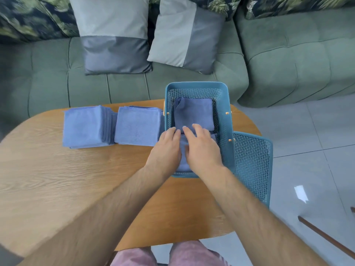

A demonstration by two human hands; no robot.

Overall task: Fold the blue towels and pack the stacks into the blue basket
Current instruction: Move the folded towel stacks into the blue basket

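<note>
Head view, both hands (185, 148) pressing towels (194, 114), basket (224, 116)

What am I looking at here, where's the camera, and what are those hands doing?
There is only one picture, taken by a wide-angle camera worn on a person's head, looking down at their own bare arms. No machine is involved. The left hand and right hand reach into a blue basket on a wooden table, pressing flat on a folded blue towel at its near end. Neither hand has a closed grip on anything. Another folded towel lies at the far end of the basket. Two stacks of folded towels, the left stack and the right stack, wait beside it. A green sofa stands behind.
</note>
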